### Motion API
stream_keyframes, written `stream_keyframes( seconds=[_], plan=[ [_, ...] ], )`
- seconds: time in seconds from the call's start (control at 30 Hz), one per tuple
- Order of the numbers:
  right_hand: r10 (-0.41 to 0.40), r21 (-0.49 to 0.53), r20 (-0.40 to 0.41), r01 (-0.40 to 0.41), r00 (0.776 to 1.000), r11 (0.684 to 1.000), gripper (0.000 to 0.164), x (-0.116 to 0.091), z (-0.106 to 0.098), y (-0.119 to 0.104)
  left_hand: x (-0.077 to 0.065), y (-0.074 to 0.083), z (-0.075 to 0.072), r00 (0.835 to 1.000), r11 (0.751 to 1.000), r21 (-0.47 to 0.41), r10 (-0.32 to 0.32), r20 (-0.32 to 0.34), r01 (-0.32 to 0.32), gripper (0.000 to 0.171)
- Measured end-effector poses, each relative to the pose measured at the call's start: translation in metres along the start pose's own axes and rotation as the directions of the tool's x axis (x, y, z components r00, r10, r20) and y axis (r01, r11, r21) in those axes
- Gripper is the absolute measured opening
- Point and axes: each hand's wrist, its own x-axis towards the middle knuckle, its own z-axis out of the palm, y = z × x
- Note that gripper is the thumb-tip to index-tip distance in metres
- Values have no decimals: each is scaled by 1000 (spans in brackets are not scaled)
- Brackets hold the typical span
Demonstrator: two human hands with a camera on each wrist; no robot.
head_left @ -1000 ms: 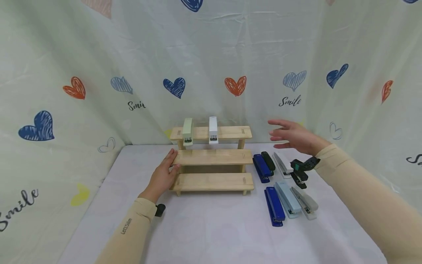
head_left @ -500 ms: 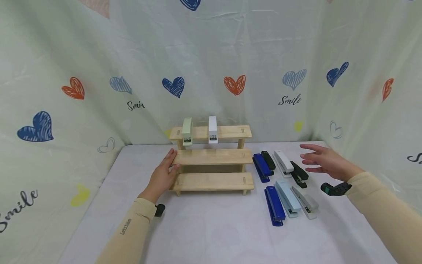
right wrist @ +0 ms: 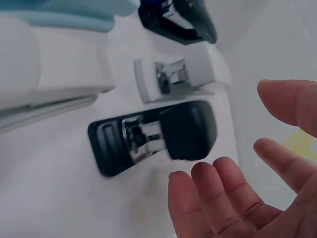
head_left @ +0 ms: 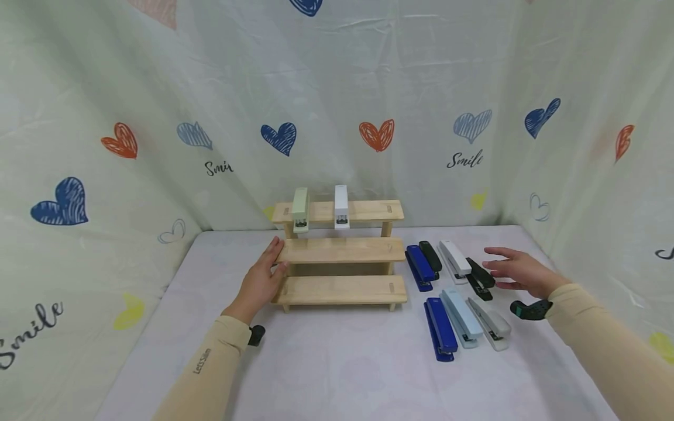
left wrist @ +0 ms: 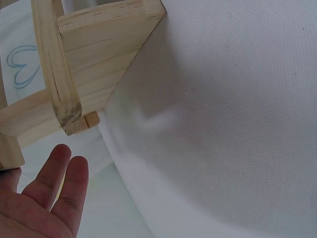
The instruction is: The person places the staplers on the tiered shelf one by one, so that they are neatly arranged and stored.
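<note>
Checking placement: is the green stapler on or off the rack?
On: the green stapler lies across the top shelf of the rack.

Heart-printed curtain [head_left: 326, 76] behind white table [head_left: 337, 368]

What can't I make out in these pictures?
Wooden stand: left wrist view, cut off by the top and left edges.
Light-blue stapler: right wrist view, cut off at the upper left.
Nearest black stapler: right wrist view, fine details blurred.
Far-right wall word: head view, cut off by the edge.
</note>
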Motion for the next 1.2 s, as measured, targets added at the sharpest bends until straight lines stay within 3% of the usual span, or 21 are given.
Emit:
stream_keyframes(
  seconds=[0.33,0.87,1.2],
  plan=[
    [33,54,66,-37,997,998,78,8,4,15,0,1,-2,1000,1000,1,2,-9,-2,61],
    [2,132,75,-12,997,991,60,11,11,16,-1,0,0,1000,1000,-3,6,-7,-6,61],
    [8,168,57,-18,998,986,57,12,12,17,-1,0,1,1000,1000,-5,26,-11,-26,61]
  ],
)
